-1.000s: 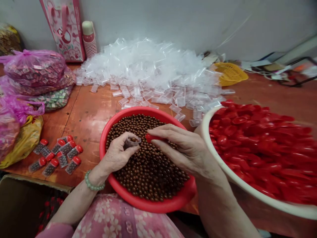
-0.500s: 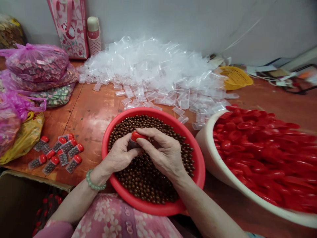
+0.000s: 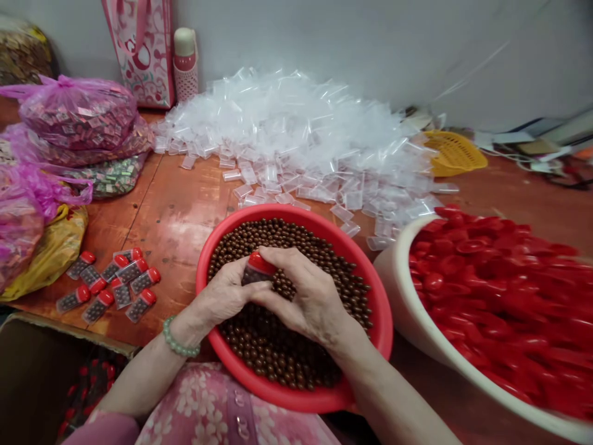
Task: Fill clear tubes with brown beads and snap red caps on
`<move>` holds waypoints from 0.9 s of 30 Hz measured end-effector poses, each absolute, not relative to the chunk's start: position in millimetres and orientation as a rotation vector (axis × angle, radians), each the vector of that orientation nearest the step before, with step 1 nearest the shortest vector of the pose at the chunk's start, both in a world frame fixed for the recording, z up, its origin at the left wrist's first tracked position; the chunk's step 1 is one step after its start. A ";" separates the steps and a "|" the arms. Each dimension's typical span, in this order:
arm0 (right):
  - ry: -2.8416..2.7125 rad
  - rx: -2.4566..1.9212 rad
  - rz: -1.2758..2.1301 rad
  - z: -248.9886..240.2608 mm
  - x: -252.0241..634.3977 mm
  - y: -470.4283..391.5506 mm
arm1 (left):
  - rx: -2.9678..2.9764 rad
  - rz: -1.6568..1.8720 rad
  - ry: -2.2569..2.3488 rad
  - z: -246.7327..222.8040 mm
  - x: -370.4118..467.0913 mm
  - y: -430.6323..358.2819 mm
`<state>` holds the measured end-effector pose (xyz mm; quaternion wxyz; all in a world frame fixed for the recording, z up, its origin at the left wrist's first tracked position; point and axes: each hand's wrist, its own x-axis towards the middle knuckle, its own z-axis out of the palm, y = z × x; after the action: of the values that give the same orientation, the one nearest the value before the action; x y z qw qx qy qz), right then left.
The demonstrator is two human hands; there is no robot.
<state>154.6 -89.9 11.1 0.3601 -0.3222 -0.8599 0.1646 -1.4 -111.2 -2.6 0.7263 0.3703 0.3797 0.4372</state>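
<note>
Over a red basin (image 3: 202, 272) of brown balls (image 3: 282, 361), both hands are on one small clear container (image 3: 260, 264) with a red cap. Dark contents show through its wall. My left hand (image 3: 227, 287), with a green bead bracelet (image 3: 180, 340) at the wrist, grips the container between thumb and fingers. My right hand (image 3: 310, 293) is curled around the other side, its index finger against the red cap and its thumb low by my left thumb. The fingers partly hide the container.
Several filled red-capped containers (image 3: 123, 293) lie on the table at left, near bulging pink bags (image 3: 76, 117). Clear empty containers (image 3: 296, 136) are heaped behind the basin. A white tub (image 3: 403, 272) of red caps (image 3: 500, 296) stands at right. An open box (image 3: 32, 371) is at lower left.
My right thumb has moved down off the red cap to beside my left thumb, so more of the cap and container shows. The camera view has shifted slightly left.
</note>
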 end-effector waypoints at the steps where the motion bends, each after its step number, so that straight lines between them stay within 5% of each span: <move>1: -2.274 -0.816 0.381 9.6 154.5 -90.5 | 0.785 0.951 0.825 -3.1 -1.7 -111.4; 19: -2.313 -0.820 -0.046 0.3 151.9 -95.6 | 0.552 0.916 0.641 -4.8 5.3 -113.9; 27: -2.311 -0.692 -0.182 -1.1 152.0 -99.3 | 0.285 1.091 0.950 5.6 28.0 -111.5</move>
<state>152.0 -99.3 -1.1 0.3534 -0.2676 -0.8936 -0.0705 28.0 -111.5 5.6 0.7402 0.1299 0.4333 0.4975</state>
